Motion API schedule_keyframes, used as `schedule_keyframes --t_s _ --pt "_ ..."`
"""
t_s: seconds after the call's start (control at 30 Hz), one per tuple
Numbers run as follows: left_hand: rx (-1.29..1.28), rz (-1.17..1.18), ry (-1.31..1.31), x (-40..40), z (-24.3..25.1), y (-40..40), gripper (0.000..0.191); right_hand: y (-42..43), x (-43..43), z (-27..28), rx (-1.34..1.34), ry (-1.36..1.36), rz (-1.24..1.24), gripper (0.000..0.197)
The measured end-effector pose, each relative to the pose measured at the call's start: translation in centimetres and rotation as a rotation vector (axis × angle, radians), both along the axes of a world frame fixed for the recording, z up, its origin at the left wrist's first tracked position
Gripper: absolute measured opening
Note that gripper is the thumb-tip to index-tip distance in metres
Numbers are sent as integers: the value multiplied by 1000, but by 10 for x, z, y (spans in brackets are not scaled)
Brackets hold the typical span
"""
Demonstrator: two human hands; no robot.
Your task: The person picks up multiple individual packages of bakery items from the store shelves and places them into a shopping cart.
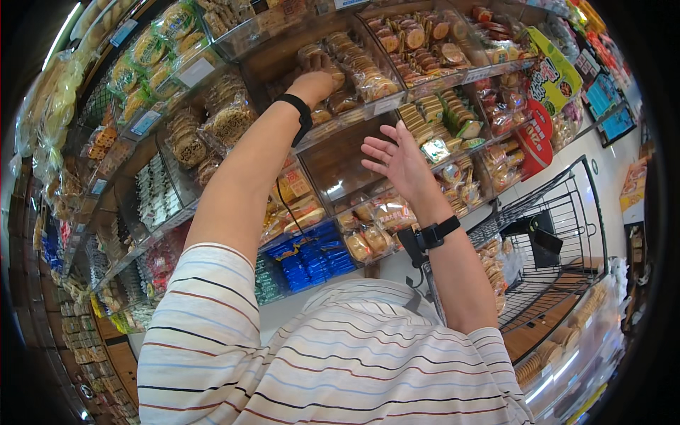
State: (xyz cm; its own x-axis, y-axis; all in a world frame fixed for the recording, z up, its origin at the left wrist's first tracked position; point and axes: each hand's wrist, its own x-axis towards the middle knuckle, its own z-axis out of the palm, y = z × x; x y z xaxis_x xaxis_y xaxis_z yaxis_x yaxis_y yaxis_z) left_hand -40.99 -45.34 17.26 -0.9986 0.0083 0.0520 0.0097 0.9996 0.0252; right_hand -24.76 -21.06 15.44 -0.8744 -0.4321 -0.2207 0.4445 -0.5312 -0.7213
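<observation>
My left hand (317, 78) reaches into a clear-walled display bin and rests over a row of wrapped biscuits (313, 52). Its fingertips are partly hidden among the packs, so a firm grip cannot be made out. Beside it, a second long row of wrapped biscuits (358, 64) leans towards the bin's front wall. Over a bare wooden bin (345, 154) one tier lower, my right hand (396, 156) hangs with its palm turned up, fingers apart and nothing in it. Packs of stick-shaped biscuits (417, 125) lie just right of its fingertips. Both wrists wear black bands.
A black wire shopping cart (558, 255) stands at my right, holding bagged biscuits (493, 271) and a dark phone-like device (547, 240). Blue packets (313, 260) fill a low bin. Round bagged cakes (149, 50) sit upper left. A red round sign (536, 138) juts out right.
</observation>
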Motion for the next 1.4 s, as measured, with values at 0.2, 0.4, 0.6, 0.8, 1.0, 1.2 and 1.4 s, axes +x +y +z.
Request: schedule_keyframes --t_s 0.2,0.4,0.6,0.8,1.0,1.2,1.4 --pt "95 -213 -232 -13 10 -16 46 6 4 0 4 0 -24 78" --pt "88 -160 -223 3 30 -12 47 15 9 -3 5 -24 -45 70" --pt "117 -44 -182 12 34 -4 56 29 11 -12 -6 -44 -73 64" --pt "200 -59 -84 -11 14 -23 58 19 16 -12 -6 -79 -42 58" --pt "229 -59 -148 -19 9 -21 55 23 18 -14 0 -52 -52 54" --pt "173 -123 -198 -17 13 -21 62 37 31 -18 -35 -73 -67 51" --pt "312 -56 -180 -1 39 -39 76 67 48 -27 -100 -71 -128 52"
